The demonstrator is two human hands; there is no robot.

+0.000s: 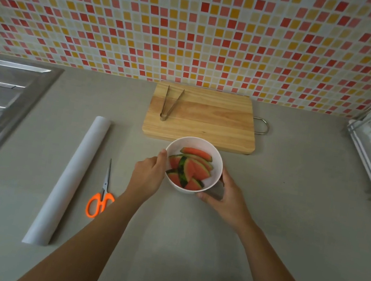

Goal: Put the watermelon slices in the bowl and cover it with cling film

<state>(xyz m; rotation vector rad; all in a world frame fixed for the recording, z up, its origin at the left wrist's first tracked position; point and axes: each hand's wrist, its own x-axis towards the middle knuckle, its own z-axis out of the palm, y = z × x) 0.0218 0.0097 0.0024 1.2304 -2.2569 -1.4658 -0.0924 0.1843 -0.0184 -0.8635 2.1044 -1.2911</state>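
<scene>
Bowl (218,161) sits on counter (289,219) just in front of board (207,122), slices (190,169) piled inside, rinds mostly running left-right. Left hand (149,176) grips the bowl's left wall, thumb on the rim. Right hand (227,202) grasps the near-right wall. Film roll (67,182) lies well to the left, long axis near-left to far-right. Scissors (102,196) lie beside it, tips pointing at the wall.

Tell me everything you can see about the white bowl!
The white bowl is round, smooth and plain, like plastic or ceramic. It is upright over the grey counter, just in front of the wooden cutting board. Inside lie several watermelon slices, red with green rind. The left hand holds its left side, thumb at the rim; the right hand holds its right side.
</scene>
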